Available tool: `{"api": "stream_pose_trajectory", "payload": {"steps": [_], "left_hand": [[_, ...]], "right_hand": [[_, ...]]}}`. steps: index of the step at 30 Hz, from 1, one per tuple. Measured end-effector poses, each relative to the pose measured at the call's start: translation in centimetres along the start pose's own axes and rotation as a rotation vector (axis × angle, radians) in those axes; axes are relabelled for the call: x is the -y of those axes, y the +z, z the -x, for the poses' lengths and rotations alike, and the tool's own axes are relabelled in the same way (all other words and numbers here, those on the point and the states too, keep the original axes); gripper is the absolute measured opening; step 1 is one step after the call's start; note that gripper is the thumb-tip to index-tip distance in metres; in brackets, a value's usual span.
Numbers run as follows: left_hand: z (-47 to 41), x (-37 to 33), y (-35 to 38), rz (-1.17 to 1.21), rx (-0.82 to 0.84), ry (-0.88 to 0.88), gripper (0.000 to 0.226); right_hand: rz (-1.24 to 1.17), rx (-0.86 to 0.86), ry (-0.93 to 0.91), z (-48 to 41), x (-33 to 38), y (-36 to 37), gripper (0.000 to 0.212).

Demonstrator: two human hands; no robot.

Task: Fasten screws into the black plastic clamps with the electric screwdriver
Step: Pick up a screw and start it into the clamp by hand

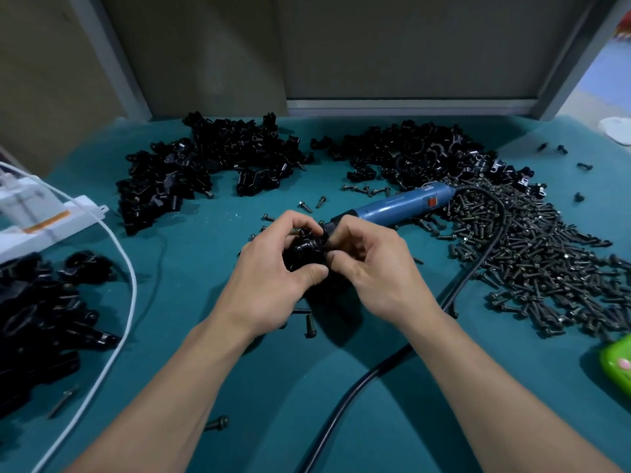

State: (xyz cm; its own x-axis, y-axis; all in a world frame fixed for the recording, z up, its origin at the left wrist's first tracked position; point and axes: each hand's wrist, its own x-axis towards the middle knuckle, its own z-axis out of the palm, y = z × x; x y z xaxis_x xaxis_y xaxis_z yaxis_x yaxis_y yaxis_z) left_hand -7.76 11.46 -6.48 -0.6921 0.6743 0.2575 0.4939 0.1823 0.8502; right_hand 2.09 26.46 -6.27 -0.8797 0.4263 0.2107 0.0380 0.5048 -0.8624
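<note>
A black plastic clamp (306, 251) is held between both hands over the middle of the teal table. My left hand (273, 278) grips it from the left, thumb under it. My right hand (372, 268) pinches its right side with thumb and fingertips. Whether a screw sits between the fingers is hidden. The blue electric screwdriver (399, 203) lies on the table just behind my right hand, its tip pointing toward the clamp, its black cable (478, 261) looping to the front. A big heap of dark screws (532, 254) lies at the right.
Two piles of black clamps lie at the back, one left (205, 165) and one right (420, 151); another pile (37, 319) is at the front left. A white device (41, 220) with a white cable (126, 285) stands left. A green object (618, 363) is at the right edge. Loose screws (310, 325) lie around.
</note>
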Motion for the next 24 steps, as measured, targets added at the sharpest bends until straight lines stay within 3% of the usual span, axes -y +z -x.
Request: {"api": "stream_pose_trajectory", "payload": {"steps": [7,13,15,19,24], "left_hand": [[0.4,-0.6,0.6,-0.064,-0.048,0.116,0.043],[0.9,-0.9,0.7,-0.233,-0.077,0.232,0.055],[0.8,-1.0,0.6,-0.213,-0.093,0.217,0.051],[0.4,-1.2,0.3,-0.052,-0.102,0.083,0.035],[0.0,-1.1,0.0,0.072,-0.068,0.039,0.032]], "right_hand": [[0.068,-0.036,0.027,-0.3,0.1,0.3,0.044],[-0.145,0.001,0.289,-0.2,0.2,0.8,0.053],[-0.055,-0.007,0.222,0.1,0.3,0.4,0.052],[0.084,0.027,-0.05,0.5,0.6,-0.4,0.026],[0.146,-0.059,-0.153,0.0,0.4,0.1,0.034]]}}
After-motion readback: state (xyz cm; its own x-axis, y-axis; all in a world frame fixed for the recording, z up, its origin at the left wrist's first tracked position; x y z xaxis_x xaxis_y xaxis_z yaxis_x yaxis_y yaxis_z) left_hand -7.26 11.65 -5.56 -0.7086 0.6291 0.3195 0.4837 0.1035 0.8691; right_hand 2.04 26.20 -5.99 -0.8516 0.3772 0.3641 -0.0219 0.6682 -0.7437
